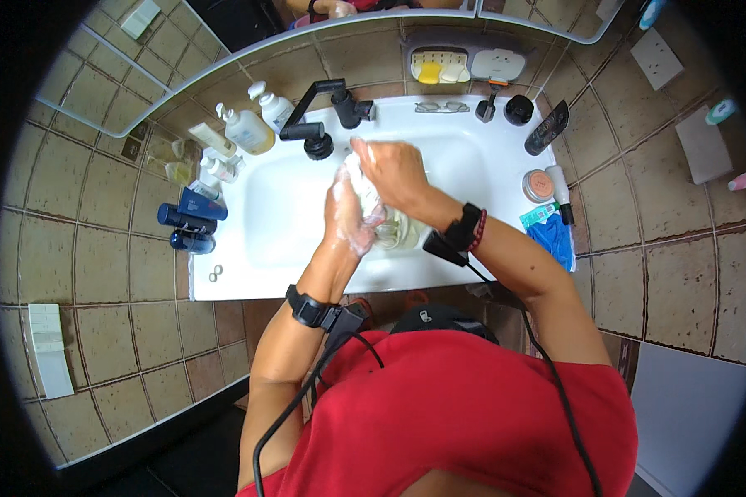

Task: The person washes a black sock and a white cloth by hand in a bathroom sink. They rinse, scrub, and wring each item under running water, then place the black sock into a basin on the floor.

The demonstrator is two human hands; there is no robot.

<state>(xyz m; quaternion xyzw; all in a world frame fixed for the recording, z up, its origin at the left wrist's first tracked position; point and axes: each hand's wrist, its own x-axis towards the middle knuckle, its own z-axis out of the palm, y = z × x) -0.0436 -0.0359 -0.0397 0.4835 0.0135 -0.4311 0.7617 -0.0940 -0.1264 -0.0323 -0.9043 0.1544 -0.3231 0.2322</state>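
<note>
My left hand (343, 211), covered in white lather, grips a soapy white cloth-like item (365, 189) over the basin. On the other side of it my right hand (393, 169) is closed in a fist, pressed against the same item. Its exact kind cannot be told under the foam. Below my right wrist lies a pale greenish-white item (400, 231), perhaps fabric, partly hidden by my hands and forearm. Both hands are over the white washbasin (280, 205), in front of the black faucet (308, 132).
Pump bottles (248, 132) and blue bottles (186, 219) line the left rim. Glasses (441, 107), a razor (486, 109), a round jar (538, 186) and a blue cloth (552, 239) sit along the back and right. Black cables (534, 335) hang from both wrists.
</note>
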